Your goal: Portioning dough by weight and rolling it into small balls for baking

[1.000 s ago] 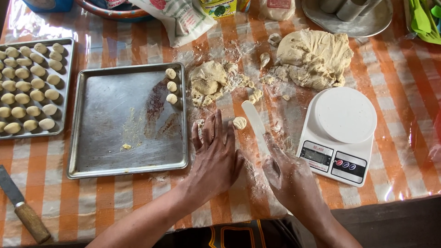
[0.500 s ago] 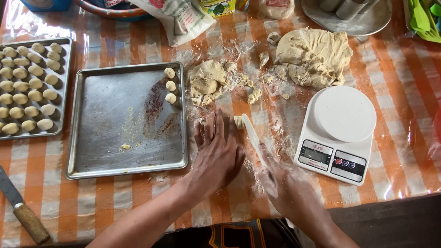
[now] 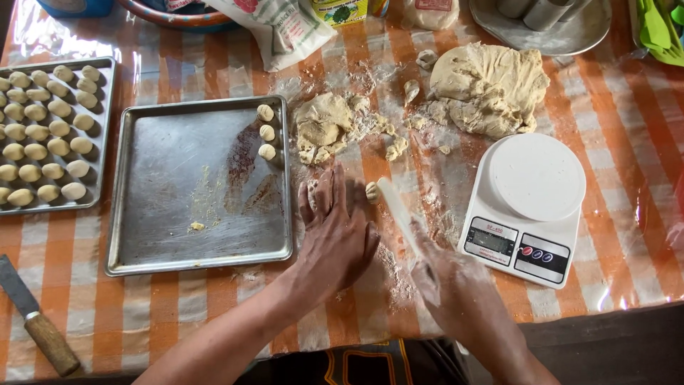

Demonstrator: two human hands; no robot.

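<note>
- Right now the left hand (image 3: 335, 232) lies flat and open, palm down on the floured tabletop (image 3: 627, 185) near its front edge, gripping nothing; whether dough sits under the palm cannot be seen.
- Beside it, the right hand (image 3: 456, 289) is closed around the handle of a pale scraper (image 3: 399, 214), whose tip touches a small dough piece (image 3: 371, 190) just beside the left fingertips.
- Risk: blade and fingers are very close, so a slip on the loose flour could nick a fingertip.
- Risk: a hard push could flick the piece toward the dough lump (image 3: 324, 128) nearby, where it would stick.
- Risk: the kitchen scale (image 3: 527, 203) stands just right of the scraper hand; a wide sweep could knock it toward the front edge.
- Three balls (image 3: 266, 132) sit in the empty tray's (image 3: 192, 185) far right corner.
</note>
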